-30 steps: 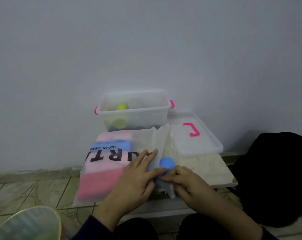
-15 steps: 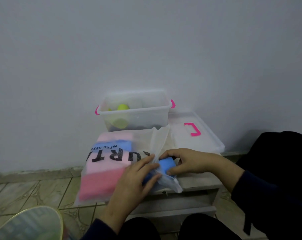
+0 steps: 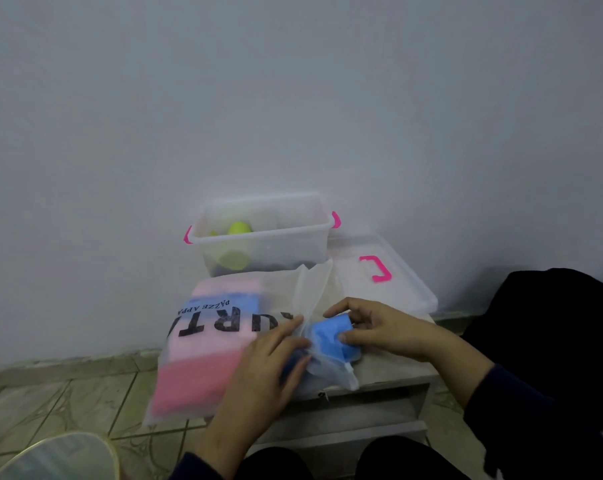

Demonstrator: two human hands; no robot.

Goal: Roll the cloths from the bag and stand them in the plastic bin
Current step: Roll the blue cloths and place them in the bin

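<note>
Right hand (image 3: 379, 329) now grips the blue cloth (image 3: 331, 336), drawing it out; left hand (image 3: 269, 355) lies flat, pinning the bag (image 3: 217, 327): rolling comes next.

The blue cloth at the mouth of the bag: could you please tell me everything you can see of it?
The blue cloth is a soft, bunched piece of bright blue fabric, partly out of the mouth of the frosted plastic bag and partly veiled by its film. The right hand grips its far end with curled fingers and thumb; the left hand rests on the bag and touches its darker near end. It lies low over the small table, not yet rolled.
</note>
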